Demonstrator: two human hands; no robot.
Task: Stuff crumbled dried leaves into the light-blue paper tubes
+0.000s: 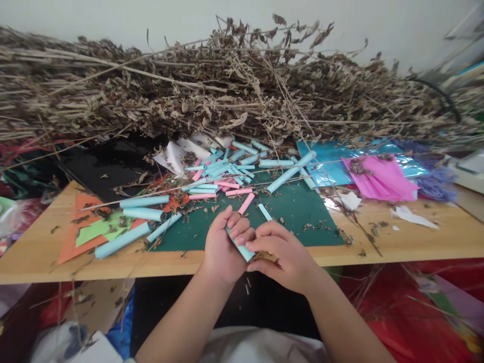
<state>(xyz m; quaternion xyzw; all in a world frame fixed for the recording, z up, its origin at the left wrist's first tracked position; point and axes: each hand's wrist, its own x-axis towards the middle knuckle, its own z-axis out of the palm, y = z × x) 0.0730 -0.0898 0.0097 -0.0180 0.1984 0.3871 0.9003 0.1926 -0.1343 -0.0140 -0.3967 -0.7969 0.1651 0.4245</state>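
My left hand [223, 247] is closed around a light blue paper tube [242, 247], whose near end sticks out below the curled fingers. At that end, the thumb and forefinger of my right hand [285, 254] close in on the tube. Whether a bit of dried leaf is also between them I cannot make out. Two small pale bits [247, 287] show below my hands. Just beyond, a green cutting mat [302, 212] carries a pile of blue paper tubes [217, 169], with several pink paper tubes [246, 203] among them.
A long heap of dried leafy stalks [189, 101] lines the back of the wooden table [34, 252]. Larger blue tubes [124, 241] and orange paper [71, 242] lie left. A blue plastic packet [325, 164], pink paper [381, 179] and white scraps [414, 217] lie right.
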